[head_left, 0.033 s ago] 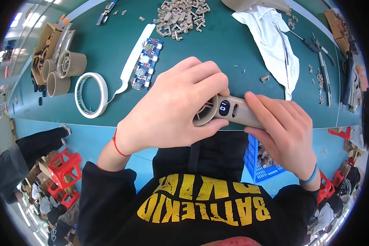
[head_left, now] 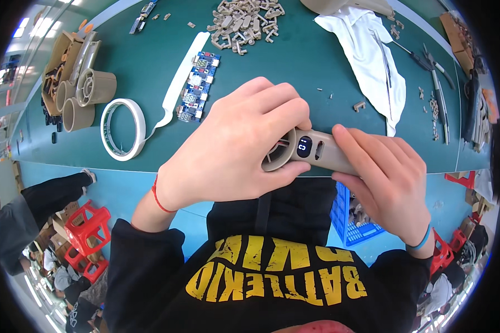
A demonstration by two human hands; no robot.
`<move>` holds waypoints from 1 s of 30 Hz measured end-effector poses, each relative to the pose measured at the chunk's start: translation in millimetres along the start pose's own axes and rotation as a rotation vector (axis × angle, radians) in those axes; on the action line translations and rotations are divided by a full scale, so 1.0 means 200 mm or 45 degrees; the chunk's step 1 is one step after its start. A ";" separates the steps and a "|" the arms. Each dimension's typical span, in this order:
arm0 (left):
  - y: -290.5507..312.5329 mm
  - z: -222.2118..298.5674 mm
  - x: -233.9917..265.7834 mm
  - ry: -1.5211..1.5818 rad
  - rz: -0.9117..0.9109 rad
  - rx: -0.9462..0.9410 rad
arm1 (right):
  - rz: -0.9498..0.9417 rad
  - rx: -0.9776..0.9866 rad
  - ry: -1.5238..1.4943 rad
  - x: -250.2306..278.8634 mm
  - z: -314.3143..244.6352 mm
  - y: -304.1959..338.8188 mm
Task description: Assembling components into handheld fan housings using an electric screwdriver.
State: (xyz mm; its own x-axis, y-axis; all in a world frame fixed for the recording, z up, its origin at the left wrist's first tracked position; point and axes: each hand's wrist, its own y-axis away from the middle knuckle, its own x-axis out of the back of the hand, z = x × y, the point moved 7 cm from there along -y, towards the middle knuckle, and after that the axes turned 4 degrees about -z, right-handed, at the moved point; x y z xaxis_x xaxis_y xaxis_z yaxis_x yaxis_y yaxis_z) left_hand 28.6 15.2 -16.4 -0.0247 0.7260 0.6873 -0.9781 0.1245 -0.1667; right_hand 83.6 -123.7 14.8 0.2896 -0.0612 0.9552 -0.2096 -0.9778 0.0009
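Observation:
Between my hands is a grey-beige handheld fan (head_left: pixel 332 151), held above the table's near edge. A small lit display (head_left: pixel 304 147) and a slot show on its body. My left hand (head_left: pixel 241 141) wraps round its round, vaned head, fingers over the far side and thumb along the near side; the palm side is hidden. My right hand (head_left: pixel 386 175) grips the handle end, with the thumb below and the fingers above. The handle's far tip is covered by this hand.
Left of my hands lie a row of blue circuit boards (head_left: pixel 199 86), a tape roll (head_left: pixel 106 129) and several beige cylinders (head_left: pixel 96 87). A pile of small beige parts (head_left: pixel 244 25) sits farther back. At right are a white cloth (head_left: pixel 366 61) and pliers (head_left: pixel 438 72); below stands a blue crate (head_left: pixel 350 227).

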 end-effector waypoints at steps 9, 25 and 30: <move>0.00 0.01 0.00 -0.044 -0.011 -0.028 | -0.014 0.020 -0.067 -0.03 -0.02 -0.02; -0.03 0.15 0.01 -0.192 -0.136 -0.003 | -0.081 -0.059 -0.433 -0.09 0.12 -0.02; -0.09 0.21 -0.03 -0.148 -0.215 -0.086 | -0.841 -0.241 -1.874 -0.35 0.19 0.07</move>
State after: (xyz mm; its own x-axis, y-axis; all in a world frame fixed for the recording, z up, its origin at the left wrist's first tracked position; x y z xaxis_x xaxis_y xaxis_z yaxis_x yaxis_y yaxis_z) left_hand 36.9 -20.3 12.4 0.1106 0.6084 0.7858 -0.9545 0.2854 -0.0866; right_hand 96.2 -139.8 -64.2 0.9420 0.0992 -0.3207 0.2337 -0.8796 0.4143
